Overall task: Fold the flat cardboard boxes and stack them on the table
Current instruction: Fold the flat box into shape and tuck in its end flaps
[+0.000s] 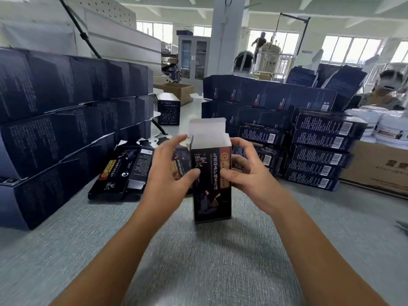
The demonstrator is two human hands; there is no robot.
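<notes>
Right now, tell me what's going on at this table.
A person is assembling a dark printed cardboard box. The left hand and right hand grip it upright over the grey table, thumbs on its front face. Its white top flap stands open, not yet tucked in. Flat unfolded boxes lie to the left, and stacks of folded dark boxes rise on both sides.

Left hand (pixel 170 171), right hand (pixel 247 171); fingers (pixel 240 144) curled, gripping.
</notes>
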